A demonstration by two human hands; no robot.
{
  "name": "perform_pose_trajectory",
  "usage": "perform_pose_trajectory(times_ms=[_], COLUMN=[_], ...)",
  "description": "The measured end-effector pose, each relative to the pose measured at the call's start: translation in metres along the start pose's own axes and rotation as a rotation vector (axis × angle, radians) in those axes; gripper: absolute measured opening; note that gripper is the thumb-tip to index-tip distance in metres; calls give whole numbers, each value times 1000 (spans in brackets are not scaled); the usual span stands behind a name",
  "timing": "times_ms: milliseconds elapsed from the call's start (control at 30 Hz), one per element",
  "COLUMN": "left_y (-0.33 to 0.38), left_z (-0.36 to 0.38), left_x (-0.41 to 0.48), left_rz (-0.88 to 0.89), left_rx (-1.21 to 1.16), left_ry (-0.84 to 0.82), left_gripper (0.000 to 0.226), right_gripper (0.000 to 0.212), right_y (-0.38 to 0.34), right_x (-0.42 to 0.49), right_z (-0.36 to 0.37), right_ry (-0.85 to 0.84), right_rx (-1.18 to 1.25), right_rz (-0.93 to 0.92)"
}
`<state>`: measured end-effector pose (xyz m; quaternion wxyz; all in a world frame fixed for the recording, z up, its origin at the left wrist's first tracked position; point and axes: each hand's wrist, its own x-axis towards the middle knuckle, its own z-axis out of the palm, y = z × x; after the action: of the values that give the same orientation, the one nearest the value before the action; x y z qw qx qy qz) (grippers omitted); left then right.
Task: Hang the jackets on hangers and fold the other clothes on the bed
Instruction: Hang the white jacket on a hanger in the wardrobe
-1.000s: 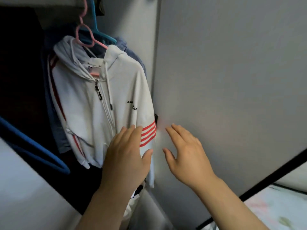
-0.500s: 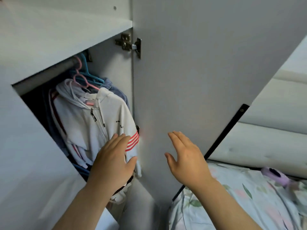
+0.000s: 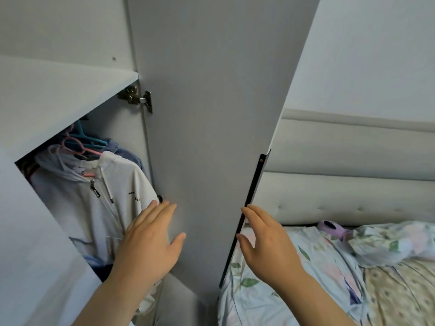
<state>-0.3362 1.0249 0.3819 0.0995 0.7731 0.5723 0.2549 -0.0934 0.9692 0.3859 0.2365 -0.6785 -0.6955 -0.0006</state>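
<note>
One white zip hoodie jacket (image 3: 94, 203) hangs inside the wardrobe on a pink hanger (image 3: 80, 149); a blue hanger (image 3: 87, 140) behind it carries one blue garment (image 3: 124, 151). Two hangers are countable. The left hand (image 3: 150, 241), fingers spread and empty, lies flat against the inner face of the grey wardrobe door (image 3: 211, 114). The right hand (image 3: 266, 241), open, fingertips touching the door's black edge strip (image 3: 249, 208). One metal hinge (image 3: 136, 97) shows above. The bed (image 3: 329, 267) with floral bedding lies right of the door.
</note>
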Motion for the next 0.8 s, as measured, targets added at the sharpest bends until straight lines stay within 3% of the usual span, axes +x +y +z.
perform_pose_trajectory(times_ms=[133, 533, 633, 800], left_y=[16, 121, 153, 201], left_z=[15, 79, 95, 134], left_x=[4, 48, 68, 92], left_rz=[38, 652, 730, 835], left_rx=[23, 23, -63, -273], left_ry=[-86, -317, -442, -491], left_gripper=[58, 59, 53, 56], right_gripper=[57, 60, 60, 62], right_y=[32, 121, 142, 162], right_x=[-17, -54, -69, -106], right_z=[-1, -17, -30, -59], right_ry=[15, 45, 62, 115], right_rx=[3, -24, -32, -96], right_rz=[126, 510, 603, 782])
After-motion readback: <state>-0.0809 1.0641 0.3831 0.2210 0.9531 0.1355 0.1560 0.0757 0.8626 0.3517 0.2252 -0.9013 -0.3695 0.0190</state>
